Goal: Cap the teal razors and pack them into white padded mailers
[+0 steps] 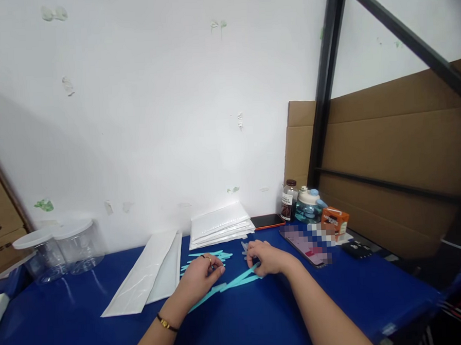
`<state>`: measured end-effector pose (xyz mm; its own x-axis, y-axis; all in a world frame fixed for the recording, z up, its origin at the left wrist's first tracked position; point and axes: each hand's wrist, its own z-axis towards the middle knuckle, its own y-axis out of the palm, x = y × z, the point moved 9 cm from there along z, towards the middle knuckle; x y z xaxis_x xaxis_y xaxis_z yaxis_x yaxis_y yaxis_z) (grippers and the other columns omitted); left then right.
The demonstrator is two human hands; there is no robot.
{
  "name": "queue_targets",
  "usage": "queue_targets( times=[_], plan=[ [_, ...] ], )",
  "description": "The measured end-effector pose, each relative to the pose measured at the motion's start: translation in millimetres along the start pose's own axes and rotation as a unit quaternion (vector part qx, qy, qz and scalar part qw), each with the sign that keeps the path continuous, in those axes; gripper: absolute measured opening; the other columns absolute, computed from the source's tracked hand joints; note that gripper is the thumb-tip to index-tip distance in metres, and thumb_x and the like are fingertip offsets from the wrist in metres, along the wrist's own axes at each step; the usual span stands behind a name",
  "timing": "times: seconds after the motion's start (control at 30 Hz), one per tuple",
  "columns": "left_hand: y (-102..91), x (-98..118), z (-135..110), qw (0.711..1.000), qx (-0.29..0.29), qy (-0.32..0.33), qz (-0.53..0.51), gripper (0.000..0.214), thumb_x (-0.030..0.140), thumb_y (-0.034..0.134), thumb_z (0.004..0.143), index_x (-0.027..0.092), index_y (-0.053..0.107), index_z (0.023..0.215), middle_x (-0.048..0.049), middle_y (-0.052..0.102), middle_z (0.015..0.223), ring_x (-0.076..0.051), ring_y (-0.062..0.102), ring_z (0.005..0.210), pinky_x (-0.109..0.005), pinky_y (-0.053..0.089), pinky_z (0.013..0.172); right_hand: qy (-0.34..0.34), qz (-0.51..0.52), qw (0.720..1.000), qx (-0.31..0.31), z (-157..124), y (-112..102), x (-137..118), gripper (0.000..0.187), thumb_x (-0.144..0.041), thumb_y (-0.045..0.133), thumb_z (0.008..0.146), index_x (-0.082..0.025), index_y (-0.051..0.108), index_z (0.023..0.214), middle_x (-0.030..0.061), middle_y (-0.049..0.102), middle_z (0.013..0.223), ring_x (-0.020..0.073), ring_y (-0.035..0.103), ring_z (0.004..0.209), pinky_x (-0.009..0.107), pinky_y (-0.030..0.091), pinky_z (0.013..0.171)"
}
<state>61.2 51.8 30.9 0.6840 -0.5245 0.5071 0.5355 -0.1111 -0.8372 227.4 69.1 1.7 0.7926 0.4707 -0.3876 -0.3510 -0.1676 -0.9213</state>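
Observation:
My left hand [200, 277] rests on the blue table [261, 325] with its fingers curled over light blue strips [236, 282]. It wears a ring and a bracelet. My right hand [266, 257] lies just to the right, fingers bent down onto the same strips. More blue strips [209, 256] lie spread behind my left hand. What exactly each hand grips is hard to make out.
White pouches [151, 274] lie left of the hands, a stack of white mailers [220, 223] behind them. Two clear jars [60, 248] stand far left. A phone [306, 246], a red phone [267, 221], bottles [289, 199] and an orange box [334, 221] sit at right.

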Motion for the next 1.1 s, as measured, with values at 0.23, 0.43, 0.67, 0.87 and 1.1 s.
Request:
queue_targets(
  times=[0.23,0.43,0.67,0.87,1.1],
  plan=[
    [10.1,1,-1,1.0,0.012,0.028,-0.002,0.03,0.043,0.049,0.083,0.023,0.061,0.102,-0.0034,0.064,0.105,-0.018,0.055,0.097,-0.028,0.041,0.084,0.004,0.089,0.995,0.041,-1,-10,-2,0.018,-0.01,0.06,0.059,-0.018,0.065,0.074,-0.0005,0.06,0.081,0.0142,0.054,0.074,0.024,0.041,0.072],
    [14.3,10,4,0.996,-0.024,0.039,0.074,0.03,0.037,0.038,0.09,0.021,0.063,0.087,-0.0034,0.066,0.089,-0.017,0.059,0.083,-0.025,0.039,0.072,-0.045,0.213,0.972,0.092,0,-23,-17,0.01,-0.014,0.059,0.068,-0.016,0.063,0.076,-0.0007,0.062,0.073,0.0119,0.055,0.067,0.02,0.041,0.061],
    [-22.2,-36,6,0.979,0.028,-0.069,0.189,0.03,0.033,0.036,0.09,0.022,0.062,0.083,-0.0037,0.067,0.086,-0.019,0.06,0.083,-0.028,0.036,0.071,0.032,0.176,0.966,0.187,4,-29,17,0.008,-0.014,0.058,0.071,-0.017,0.06,0.079,0.0005,0.063,0.073,0.0129,0.056,0.067,0.022,0.04,0.061],
    [-36.2,-51,-9,0.979,0.028,-0.128,0.159,0.03,0.043,0.06,0.07,0.021,0.06,0.09,-0.0035,0.063,0.09,-0.02,0.058,0.085,-0.026,0.038,0.067,0.02,0.072,0.97,0.231,3,-36,11,0.006,-0.019,0.065,0.07,-0.02,0.066,0.076,0.0014,0.061,0.081,0.0152,0.055,0.075,0.025,0.04,0.069],
    [9.3,-35,-16,0.979,-0.125,-0.095,0.127,0.009,0.018,0.054,0.063,0.02,0.061,0.069,0.001,0.063,0.068,-0.013,0.055,0.063,-0.022,0.032,0.053,-0.067,0.14,0.978,0.136,6,-14,-39,0.016,-0.03,0.064,0.075,-0.02,0.069,0.086,0.0025,0.064,0.082,0.0138,0.057,0.073,0.022,0.042,0.064]
  ],
)
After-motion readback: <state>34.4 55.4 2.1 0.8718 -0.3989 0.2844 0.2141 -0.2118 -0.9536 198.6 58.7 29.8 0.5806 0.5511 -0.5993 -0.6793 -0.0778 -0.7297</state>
